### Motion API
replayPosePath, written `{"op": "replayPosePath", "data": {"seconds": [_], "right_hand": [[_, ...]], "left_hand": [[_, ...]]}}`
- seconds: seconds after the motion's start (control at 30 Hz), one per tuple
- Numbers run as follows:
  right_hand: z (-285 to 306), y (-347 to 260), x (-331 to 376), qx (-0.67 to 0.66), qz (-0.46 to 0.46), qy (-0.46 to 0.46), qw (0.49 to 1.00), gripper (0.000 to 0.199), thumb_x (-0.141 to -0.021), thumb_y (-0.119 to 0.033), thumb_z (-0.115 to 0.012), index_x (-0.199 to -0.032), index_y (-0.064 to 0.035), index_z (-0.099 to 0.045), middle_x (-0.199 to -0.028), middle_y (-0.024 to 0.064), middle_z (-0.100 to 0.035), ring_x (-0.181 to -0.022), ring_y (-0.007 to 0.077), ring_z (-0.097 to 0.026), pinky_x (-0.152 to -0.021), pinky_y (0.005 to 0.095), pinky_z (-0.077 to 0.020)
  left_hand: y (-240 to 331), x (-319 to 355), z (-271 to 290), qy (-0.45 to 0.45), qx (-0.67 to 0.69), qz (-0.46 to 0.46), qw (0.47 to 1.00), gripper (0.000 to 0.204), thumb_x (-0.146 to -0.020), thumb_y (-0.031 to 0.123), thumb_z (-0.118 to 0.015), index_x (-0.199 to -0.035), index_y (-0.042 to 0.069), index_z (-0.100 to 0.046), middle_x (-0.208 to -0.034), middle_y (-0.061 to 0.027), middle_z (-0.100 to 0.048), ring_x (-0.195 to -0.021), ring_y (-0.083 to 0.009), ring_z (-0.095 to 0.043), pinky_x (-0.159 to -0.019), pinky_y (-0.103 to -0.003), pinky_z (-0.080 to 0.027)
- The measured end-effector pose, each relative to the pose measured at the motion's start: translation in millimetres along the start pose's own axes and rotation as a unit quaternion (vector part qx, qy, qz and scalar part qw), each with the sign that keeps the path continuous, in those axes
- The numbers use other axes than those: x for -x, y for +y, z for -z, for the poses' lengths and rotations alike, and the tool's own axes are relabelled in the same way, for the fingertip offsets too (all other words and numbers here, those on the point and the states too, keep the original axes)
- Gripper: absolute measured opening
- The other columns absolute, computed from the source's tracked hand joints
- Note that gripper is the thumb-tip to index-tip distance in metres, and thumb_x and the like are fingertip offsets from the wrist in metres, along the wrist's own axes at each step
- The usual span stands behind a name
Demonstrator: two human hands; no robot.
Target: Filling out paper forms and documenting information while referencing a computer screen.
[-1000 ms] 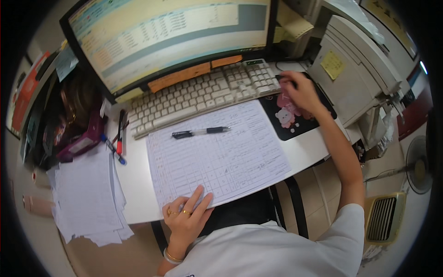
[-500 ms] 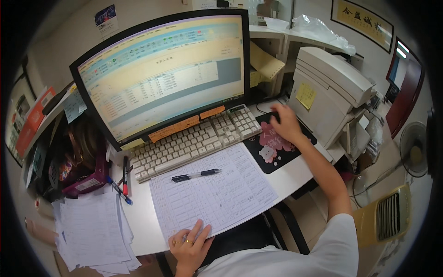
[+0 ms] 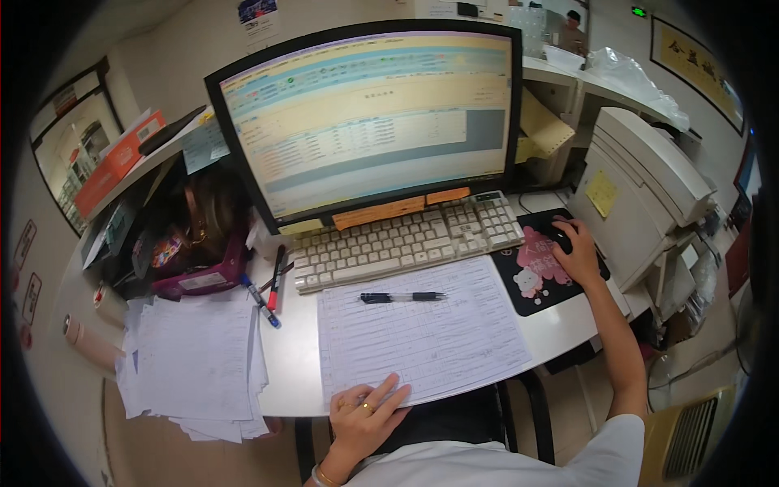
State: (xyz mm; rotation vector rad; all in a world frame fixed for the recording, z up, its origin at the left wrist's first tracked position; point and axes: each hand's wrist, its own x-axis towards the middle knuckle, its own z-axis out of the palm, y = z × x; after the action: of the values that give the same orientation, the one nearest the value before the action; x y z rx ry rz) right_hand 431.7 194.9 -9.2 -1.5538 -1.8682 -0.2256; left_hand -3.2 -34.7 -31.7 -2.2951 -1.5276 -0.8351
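"What are the hands doing?"

"They're well apart. The right hand (image 3: 578, 253) is to the right of the keyboard (image 3: 414, 242), curled over a black computer mouse (image 3: 560, 236) on a dark mouse pad (image 3: 531, 264) with a cartoon bear and pink print. The left hand (image 3: 365, 424) lies in front of the keyboard, fingers spread on the near edge of a ruled paper form (image 3: 422, 349). I can't tell whether its thumb pinches the sheet."

"And the desk itself?"

"A glossy white desktop (image 3: 290, 357) under the keyboard. The form lies just in front of the keys, with a black-and-clear ballpoint pen (image 3: 403, 298) across its upper part. Left of the keyboard are a red-and-black marker (image 3: 277, 280), a blue one (image 3: 260, 300), an untidy paper stack (image 3: 195, 349) and a purple box (image 3: 199, 277)."

"Behind it?"

"A lit monitor (image 3: 373, 122) showing a table, orange notes along its lower edge."

"The room?"

"Right of the keyboard, past the pad, stands a pale printer (image 3: 641, 187) with a yellow sticky note. Farther behind the keyboard, framed calligraphy (image 3: 696, 69) hangs on the right wall, and another person (image 3: 572, 36) shows beyond the counter. A black chair (image 3: 454, 418) sits in front."
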Motion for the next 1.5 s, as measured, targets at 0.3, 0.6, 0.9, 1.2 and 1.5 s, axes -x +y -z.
{"op": "replayPosePath", "data": {"seconds": [0.3, 0.6, 0.9, 1.2, 1.5], "right_hand": [[6, -3, 1, -0.007, -0.008, -0.022, 1.0, 0.043, -0.078, -0.012, -0.066, -0.12, -0.0114, -0.06, -0.124, 0.0191, -0.053, -0.115, 0.0378, -0.053, -0.099, 0.0416, -0.0431], [2, 1, 0, -0.01, 0.018, -0.018, 1.0, 0.042, -0.081, -0.011, -0.066, -0.123, -0.0094, -0.06, -0.125, 0.019, -0.053, -0.116, 0.0377, -0.052, -0.101, 0.0408, -0.042], [2, 4, -2, -0.003, 0.018, -0.024, 1.0, 0.043, -0.082, -0.012, -0.065, -0.124, -0.0109, -0.059, -0.126, 0.0197, -0.052, -0.118, 0.0383, -0.051, -0.101, 0.0408, -0.0415], [16, -39, -2, 0.144, 0.069, 0.044, 0.986, 0.038, -0.082, -0.014, -0.065, -0.119, -0.0088, -0.061, -0.124, 0.019, -0.054, -0.114, 0.0373, -0.052, -0.099, 0.0409, -0.0432], [-27, -212, -10, -0.061, 0.304, -0.19, 0.932, 0.017, -0.084, -0.019, -0.066, -0.09, -0.0027, -0.068, -0.084, 0.0135, -0.062, -0.084, 0.0328, -0.061, -0.074, 0.041, -0.0506]], "left_hand": [[0, -5, -3, 0.006, 0.012, -0.005, 1.0, 0.041, -0.068, 0.034, -0.081, -0.108, 0.028, -0.073, -0.118, 0.0104, -0.067, -0.085, -0.0103, -0.056, -0.079, -0.026, -0.039], [-1, -4, -4, 0.014, 0.011, -0.005, 1.0, 0.041, -0.064, 0.035, -0.083, -0.103, 0.028, -0.074, -0.114, 0.011, -0.069, -0.084, -0.011, -0.055, -0.078, -0.027, -0.038], [-2, -5, -5, 0.024, 0.013, -0.004, 1.0, 0.041, -0.064, 0.034, -0.083, -0.103, 0.029, -0.074, -0.115, 0.012, -0.068, -0.083, -0.0104, -0.055, -0.077, -0.026, -0.038], [-1, 0, -4, 0.032, 0.026, -0.007, 0.999, 0.04, -0.064, 0.034, -0.083, -0.103, 0.028, -0.074, -0.114, 0.0117, -0.068, -0.083, -0.01, -0.055, -0.076, -0.026, -0.038], [-6, -8, -8, 0.046, 0.03, -0.009, 0.998, 0.043, -0.062, 0.03, -0.082, -0.104, 0.028, -0.074, -0.117, 0.0112, -0.068, -0.081, -0.01, -0.055, -0.073, -0.025, -0.04]]}}
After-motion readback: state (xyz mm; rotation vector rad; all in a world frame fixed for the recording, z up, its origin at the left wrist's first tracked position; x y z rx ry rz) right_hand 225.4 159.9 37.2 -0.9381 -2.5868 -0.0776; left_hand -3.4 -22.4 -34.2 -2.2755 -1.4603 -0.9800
